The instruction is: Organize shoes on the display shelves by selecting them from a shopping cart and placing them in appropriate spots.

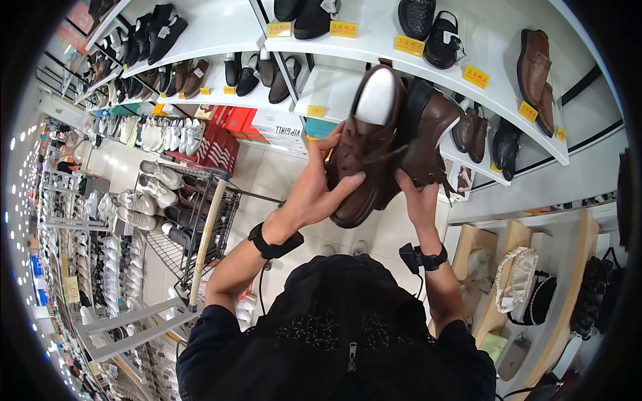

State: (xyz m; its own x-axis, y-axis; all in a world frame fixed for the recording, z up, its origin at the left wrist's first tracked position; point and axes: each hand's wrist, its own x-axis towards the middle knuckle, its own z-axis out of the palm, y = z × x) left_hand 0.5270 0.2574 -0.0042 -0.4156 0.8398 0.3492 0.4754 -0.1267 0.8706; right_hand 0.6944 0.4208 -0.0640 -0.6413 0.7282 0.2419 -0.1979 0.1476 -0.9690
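Observation:
A brown lace-up leather shoe (361, 150) with a pale insole is in my left hand (323, 184), its toe pointing down toward me. The thumb lies across its front while the fingers wrap around the outer side. My right hand (419, 197) grips a second brown leather shoe (428, 130), which is turned on its side with a lace hanging by the fingers. Both shoes are held up close together in front of the white shelf (334, 83). Most of my right fingers are hidden behind the shoe.
A wire shopping cart (221, 200) loaded with shoes stands at left. Shoe boxes (277, 127) sit under the shelves. Black shoes (441, 40) and a brown loafer (535, 57) stand above yellow price tags. Wooden-edged shelving (568, 287) with bags and headbands is at right.

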